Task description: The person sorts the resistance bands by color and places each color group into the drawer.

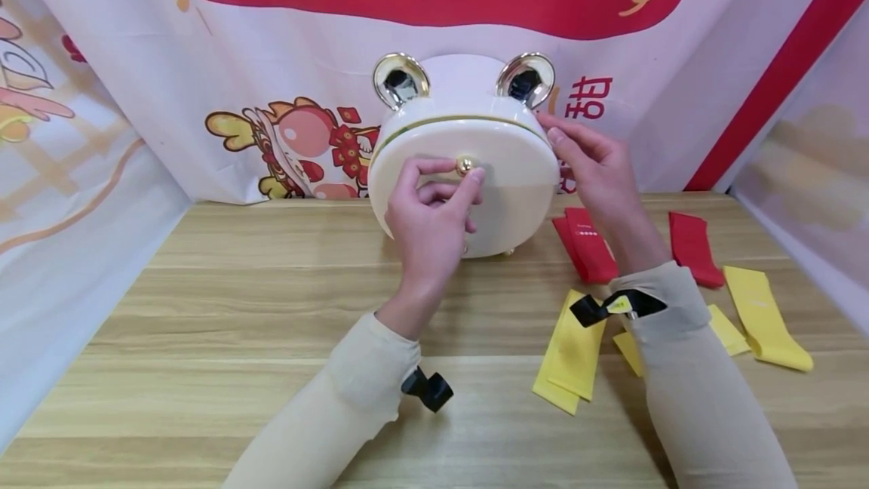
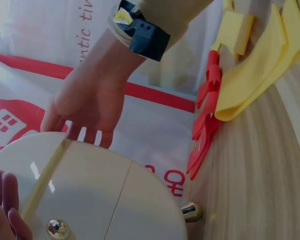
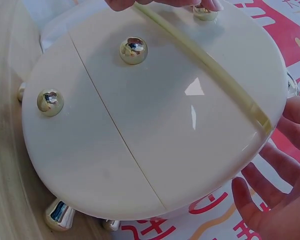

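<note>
A glossy white oval box [image 1: 512,210] stands upright at the back of the wooden table, topped by two gold-rimmed ear-like rounds [image 1: 422,81]. My left hand [image 1: 431,229] is at its front, with thumb and index finger pinching the upper gold knob [image 1: 465,165]. Two more gold knobs, one of them the middle knob [image 3: 133,50], show lower on the face in the right wrist view. My right hand [image 1: 597,168] touches the box's right edge with its fingers extended along the side; some fingertips are hidden behind the rim in the head view.
To the right lie folded red bands [image 1: 694,247] and yellow bands [image 1: 573,345], some under my right forearm. A printed cloth backdrop [image 1: 305,44] rises close behind the box, and cloth walls stand on both sides.
</note>
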A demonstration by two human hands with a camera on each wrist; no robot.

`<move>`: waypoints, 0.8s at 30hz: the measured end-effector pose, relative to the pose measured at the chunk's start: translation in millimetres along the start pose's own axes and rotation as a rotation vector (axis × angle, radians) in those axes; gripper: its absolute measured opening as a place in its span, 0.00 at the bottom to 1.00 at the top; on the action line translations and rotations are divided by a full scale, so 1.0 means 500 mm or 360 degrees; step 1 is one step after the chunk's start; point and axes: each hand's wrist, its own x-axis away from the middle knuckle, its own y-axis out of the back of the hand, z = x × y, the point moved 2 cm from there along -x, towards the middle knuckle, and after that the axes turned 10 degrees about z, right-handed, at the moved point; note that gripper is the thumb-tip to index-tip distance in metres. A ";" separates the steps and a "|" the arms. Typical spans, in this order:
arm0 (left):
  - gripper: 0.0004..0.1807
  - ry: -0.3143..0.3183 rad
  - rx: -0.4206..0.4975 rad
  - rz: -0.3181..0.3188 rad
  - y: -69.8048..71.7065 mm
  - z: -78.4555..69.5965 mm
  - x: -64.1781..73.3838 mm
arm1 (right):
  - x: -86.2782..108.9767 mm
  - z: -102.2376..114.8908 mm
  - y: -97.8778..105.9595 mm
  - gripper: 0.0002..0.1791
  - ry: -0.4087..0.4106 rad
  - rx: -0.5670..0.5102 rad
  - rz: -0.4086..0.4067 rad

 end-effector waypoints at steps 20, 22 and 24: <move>0.15 0.0044 -0.0056 -0.0043 0.001 0.004 -0.023 | 0.003 -0.003 -0.002 0.28 -0.0032 0.0024 -0.0026; 0.15 0.0023 -0.0065 -0.0044 0.001 0.005 -0.024 | 0.002 -0.004 -0.001 0.28 -0.0025 0.0023 -0.0027; 0.15 0.0009 -0.0063 -0.0037 0.001 0.006 -0.025 | 0.003 -0.003 -0.001 0.28 -0.0013 0.0016 -0.0029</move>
